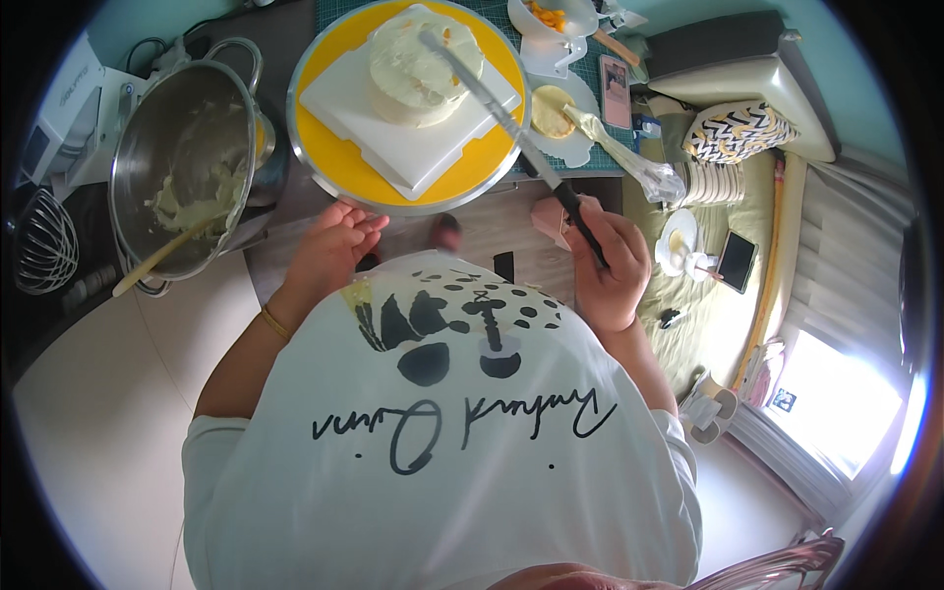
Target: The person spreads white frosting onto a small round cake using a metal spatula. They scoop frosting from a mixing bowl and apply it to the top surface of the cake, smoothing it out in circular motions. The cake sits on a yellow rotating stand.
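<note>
A round cake covered in pale cream point(424, 81) stands on a white square board point(413, 158), which rests on a yellow turntable with a metal rim point(332, 166). Bits of orange show through the cream on top. My right hand point(611, 258) grips the black handle of a long metal icing spatula point(490, 103); its blade reaches over the cake, the tip at the top surface. My left hand point(339, 236) is at the turntable's near edge, its fingers loosely bent and holding nothing; whether they touch the rim is not clear.
Left of the turntable, a steel mixing bowl point(184, 147) holds leftover cream and a spatula with a pale handle point(169, 254). A wire whisk point(46, 243) lies farther left. On the right are a bowl of orange pieces point(549, 18), a cake layer point(552, 110), a piping bag point(627, 158) and a phone point(615, 92).
</note>
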The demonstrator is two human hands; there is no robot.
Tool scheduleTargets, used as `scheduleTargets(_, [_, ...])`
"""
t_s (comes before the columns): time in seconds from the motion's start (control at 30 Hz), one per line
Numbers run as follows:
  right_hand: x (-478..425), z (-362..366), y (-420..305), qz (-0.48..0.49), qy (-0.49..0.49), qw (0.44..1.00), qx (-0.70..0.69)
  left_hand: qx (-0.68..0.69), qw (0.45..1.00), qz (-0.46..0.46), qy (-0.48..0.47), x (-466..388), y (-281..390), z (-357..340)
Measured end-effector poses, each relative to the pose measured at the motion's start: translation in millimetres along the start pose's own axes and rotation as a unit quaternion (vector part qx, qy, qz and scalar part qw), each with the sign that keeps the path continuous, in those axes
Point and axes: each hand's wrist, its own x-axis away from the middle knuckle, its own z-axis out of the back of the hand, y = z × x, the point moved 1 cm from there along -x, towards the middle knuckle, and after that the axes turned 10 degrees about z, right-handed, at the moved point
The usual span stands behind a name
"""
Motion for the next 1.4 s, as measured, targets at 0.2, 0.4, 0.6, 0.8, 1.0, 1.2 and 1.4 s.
scheduleTargets(0.2, [2, -2, -10, 0.005, -0.033, 0.999, -0.025, 0.020, 0.998, 0.053, -0.021, -3, -4, -4])
scheduleTargets(0.4, [6, -8, 2, 0.044, -0.025, 0.997, 0.052, 0.007, 1.000, 0.025, -0.002, -2, 0, -5])
scheduleTargets(0.6, [8, -12, 19, 0.051, 0.013, 0.995, 0.087, -0.003, 1.000, 0.013, 0.007, 3, 7, -3])
scheduleTargets(0.8, [7, -11, 18, -0.008, 0.003, 1.000, -0.014, -0.005, 1.000, 0.002, -0.004, 5, 10, 2])
scheduleTargets(1.0, [9, -6, 13, -0.052, -0.015, 0.994, -0.092, -0.002, 1.000, 0.013, -0.016, 5, 11, 0])
scheduleTargets(1.2, [6, -9, 24, -0.045, -0.006, 0.997, -0.070, -0.018, 0.999, -0.017, 0.029, 6, 12, -5])
scheduleTargets(1.4, [9, -7, 9, -0.015, -0.039, 0.997, -0.067, -0.018, 1.000, -0.013, 0.015, 8, 12, -5])
